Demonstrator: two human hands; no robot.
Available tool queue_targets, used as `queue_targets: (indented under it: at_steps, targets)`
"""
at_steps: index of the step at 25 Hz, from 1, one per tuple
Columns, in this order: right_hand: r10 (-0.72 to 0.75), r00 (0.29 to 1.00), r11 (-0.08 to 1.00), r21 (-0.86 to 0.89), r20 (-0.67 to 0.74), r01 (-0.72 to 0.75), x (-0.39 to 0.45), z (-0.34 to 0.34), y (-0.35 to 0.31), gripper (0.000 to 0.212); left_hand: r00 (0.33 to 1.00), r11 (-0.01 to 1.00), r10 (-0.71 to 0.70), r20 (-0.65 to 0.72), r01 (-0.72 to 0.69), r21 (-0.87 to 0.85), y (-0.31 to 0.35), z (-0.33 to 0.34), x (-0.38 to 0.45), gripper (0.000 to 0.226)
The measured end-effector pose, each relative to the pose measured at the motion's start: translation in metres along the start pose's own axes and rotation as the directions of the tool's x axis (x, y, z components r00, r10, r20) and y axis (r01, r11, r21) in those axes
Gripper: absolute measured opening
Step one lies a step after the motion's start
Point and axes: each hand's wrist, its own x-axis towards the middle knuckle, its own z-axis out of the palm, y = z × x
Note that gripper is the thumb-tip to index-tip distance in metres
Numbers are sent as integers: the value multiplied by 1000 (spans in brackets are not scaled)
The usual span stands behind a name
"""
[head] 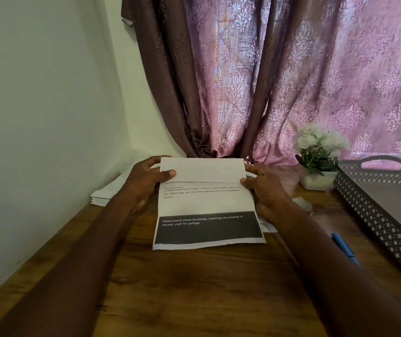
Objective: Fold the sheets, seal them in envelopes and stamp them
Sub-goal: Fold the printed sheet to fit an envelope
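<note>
The printed sheet (206,203) lies mid-table, its far part folded over toward the near side, so the crease runs left to right between the hands. The left hand (146,181) pinches the flap's left edge, the right hand (265,190) its right edge — equally near. A white stack (104,195) lies far left — probably envelopes. A blue pen (345,249) lies right.

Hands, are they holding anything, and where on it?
Both hands pinch the white printed paper sheet at its folded-over top flap: left hand on the left edge, right hand on the right edge.
</note>
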Motion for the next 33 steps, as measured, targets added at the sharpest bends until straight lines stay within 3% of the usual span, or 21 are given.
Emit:
queue_targets:
  at_steps: [7,15,23,28,33]
  targets:
    - [-36,999,998,43,-33,37,5,1,2,43,996,996,-89,27,89,4,-1,-4,-1,31]
    - [-94,994,994,-70,-59,90,-3,-2,1,38,1000,999,-2,-16,3,40,3,4,-5,26]
    - [-95,995,994,-63,-34,92,0,-3,2,23,1000,1000,11,-20,-11,-12,3,4,-5,25]
    - [-92,994,996,-16,-58,91,-4,-3,-2,32,1000,999,20,2,-20,28,5,4,-5,21]
    - [-89,993,996,16,-75,91,-9,2,-5,18,991,985,-128,-33,123,-119,8,5,-3,31]
